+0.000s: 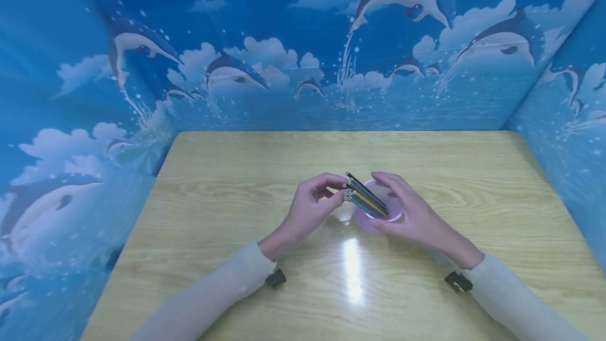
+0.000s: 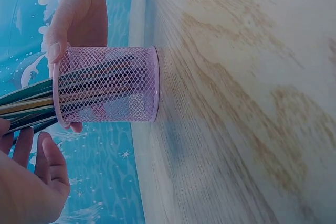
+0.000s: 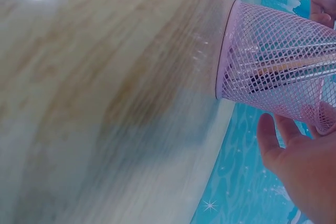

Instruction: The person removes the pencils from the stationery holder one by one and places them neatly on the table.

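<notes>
The table (image 1: 227, 188), glare (image 1: 352, 272) on its top, stood within dolphin-print walls (image 1: 265, 20). Pencils (image 1: 366, 199) leaned in the cup (image 2: 107, 83) upon it — left hand (image 1: 312, 199) pinching their upper ends, right hand (image 1: 414, 209) gripping the cup and partly hiding it.

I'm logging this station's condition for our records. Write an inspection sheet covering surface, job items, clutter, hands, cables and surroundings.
Surface: wood-grain table, with a bright glare patch.
Job's things: pencils lean inside a pink mesh cup, their upper ends past its rim.
Clutter: nothing seen.
Left hand: holds the pencils near their upper ends.
Right hand: curved round the pink mesh cup near its rim.
Cables: nothing seen.
Surroundings: blue dolphin-print backdrop behind and beside the table.
</notes>
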The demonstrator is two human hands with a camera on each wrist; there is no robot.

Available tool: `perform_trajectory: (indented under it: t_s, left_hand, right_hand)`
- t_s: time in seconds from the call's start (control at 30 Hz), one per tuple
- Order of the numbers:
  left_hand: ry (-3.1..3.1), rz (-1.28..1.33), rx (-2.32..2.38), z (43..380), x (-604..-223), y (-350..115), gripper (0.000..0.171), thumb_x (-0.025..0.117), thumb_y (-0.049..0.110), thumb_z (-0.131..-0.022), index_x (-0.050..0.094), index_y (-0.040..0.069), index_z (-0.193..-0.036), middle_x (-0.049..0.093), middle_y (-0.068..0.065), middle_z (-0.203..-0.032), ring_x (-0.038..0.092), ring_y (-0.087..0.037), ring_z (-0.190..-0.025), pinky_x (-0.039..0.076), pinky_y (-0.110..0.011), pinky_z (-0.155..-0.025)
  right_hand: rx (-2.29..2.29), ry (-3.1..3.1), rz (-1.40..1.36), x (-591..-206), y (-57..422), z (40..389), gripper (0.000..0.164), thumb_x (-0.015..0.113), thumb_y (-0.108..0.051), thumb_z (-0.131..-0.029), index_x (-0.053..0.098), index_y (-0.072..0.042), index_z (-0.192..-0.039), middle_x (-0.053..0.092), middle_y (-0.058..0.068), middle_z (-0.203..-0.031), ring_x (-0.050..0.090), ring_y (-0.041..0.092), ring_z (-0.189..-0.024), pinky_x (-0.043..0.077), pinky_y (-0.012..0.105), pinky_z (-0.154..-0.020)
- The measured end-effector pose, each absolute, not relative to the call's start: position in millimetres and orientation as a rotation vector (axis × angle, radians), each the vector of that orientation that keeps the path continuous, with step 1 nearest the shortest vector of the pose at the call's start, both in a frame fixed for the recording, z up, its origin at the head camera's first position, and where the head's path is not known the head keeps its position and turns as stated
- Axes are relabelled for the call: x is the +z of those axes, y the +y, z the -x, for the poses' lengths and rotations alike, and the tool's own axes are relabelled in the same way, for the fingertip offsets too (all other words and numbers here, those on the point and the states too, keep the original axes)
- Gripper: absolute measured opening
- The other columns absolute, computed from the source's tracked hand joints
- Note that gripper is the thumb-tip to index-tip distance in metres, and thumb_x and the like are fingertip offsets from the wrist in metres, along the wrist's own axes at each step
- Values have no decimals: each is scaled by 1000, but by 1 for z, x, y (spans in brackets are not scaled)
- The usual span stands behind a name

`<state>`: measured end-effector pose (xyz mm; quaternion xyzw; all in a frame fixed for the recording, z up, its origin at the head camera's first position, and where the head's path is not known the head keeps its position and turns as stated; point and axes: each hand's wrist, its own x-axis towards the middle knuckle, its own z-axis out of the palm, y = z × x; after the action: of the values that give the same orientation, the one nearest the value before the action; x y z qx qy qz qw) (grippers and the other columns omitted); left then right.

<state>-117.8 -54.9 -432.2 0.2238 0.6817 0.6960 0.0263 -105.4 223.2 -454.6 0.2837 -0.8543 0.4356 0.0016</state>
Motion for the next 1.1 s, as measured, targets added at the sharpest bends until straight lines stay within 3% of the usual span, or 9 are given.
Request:
perform_trajectory:
  t_s: [0.23, 0.57, 0.8, 1.0, 1.1]
  left_hand:
    - [2136, -756, 2241, 117, -427, -56, 18, 76, -2, -98, 76, -3, -116, 78, -10, -114, 70, -25, -102, 62, -40, -86]
    - [2228, -815, 2316, 118, -411, -66, 17, 76, 0, -99, 76, -3, -116, 79, -8, -112, 72, -26, -96, 61, -35, -83]
    - [2230, -843, 2439, 122, -397, -73, 17, 73, -2, -99, 73, -8, -115, 78, -19, -111, 71, -22, -95, 61, -29, -83]
    - [2100, -905, 2589, 123, -379, -79, 22, 69, -5, -100, 65, -17, -117, 74, -28, -110, 75, -23, -102, 63, -41, -97]
    - [2041, -934, 2648, 124, -369, -84, 23, 66, -5, -102, 61, -19, -119, 74, -26, -110, 76, -26, -101, 64, -45, -95]
  right_hand:
    - [1345, -2700, -865, -456, 222, 105, 99, 92, -25, -88, 36, -12, -169, 48, 12, -162, 56, 35, -139, 53, 64, -108]
    - [1387, -2690, -860, -456, 222, 105, 99, 93, -22, -87, 38, -11, -168, 49, 12, -160, 56, 35, -138, 50, 62, -113]
    - [1424, -2680, -859, -456, 219, 104, 97, 92, -20, -87, 39, -7, -166, 51, 13, -157, 57, 37, -138, 47, 67, -114]
    - [1463, -2684, -850, -456, 219, 104, 97, 92, -20, -88, 38, -9, -167, 51, 15, -158, 57, 41, -136, 49, 71, -109]
    - [1475, -2683, -844, -457, 220, 104, 96, 92, -18, -88, 38, -10, -167, 50, 14, -159, 57, 41, -137, 50, 70, -108]
